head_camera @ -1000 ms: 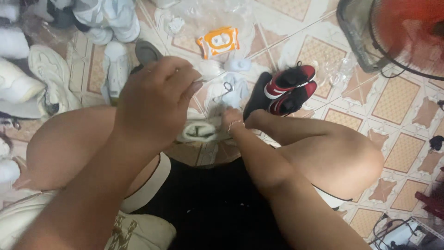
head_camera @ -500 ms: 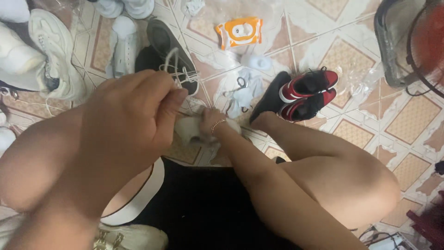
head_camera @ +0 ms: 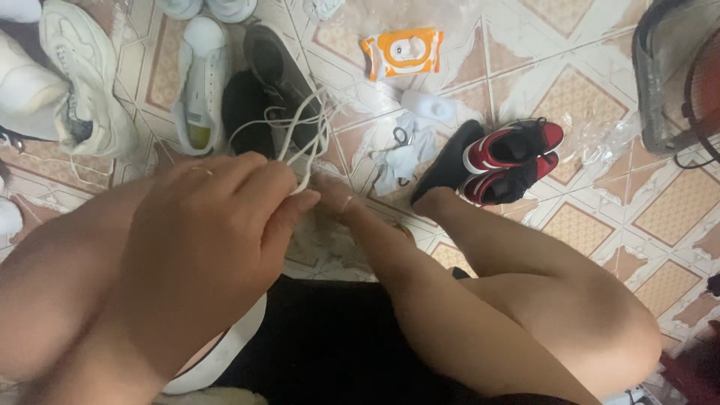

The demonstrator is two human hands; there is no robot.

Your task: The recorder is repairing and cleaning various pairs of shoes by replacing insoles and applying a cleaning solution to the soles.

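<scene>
My left hand [head_camera: 214, 225] is raised close to the camera with its fingers pinched on a white shoelace [head_camera: 300, 131]. The lace loops up and away over a black shoe [head_camera: 277, 71] on the tiled floor. My right hand [head_camera: 334, 199] is lower, between my knees, mostly hidden behind the left hand; its fingers seem to hold the same lace near a pale shoe that I can barely see. My bare knees frame both hands.
A pair of red, black and white sneakers [head_camera: 502, 161] lies to the right. White sneakers [head_camera: 199, 82] and bulky pale shoes [head_camera: 71, 82] lie at the upper left. An orange wipes packet [head_camera: 403, 51], crumpled white cloths [head_camera: 405, 154] and a fan's base [head_camera: 675, 75] are nearby.
The view has shifted down and left, so the shoes sit lower in frame. My left hand has drawn the white lace up and out, which now shows in long loops.
</scene>
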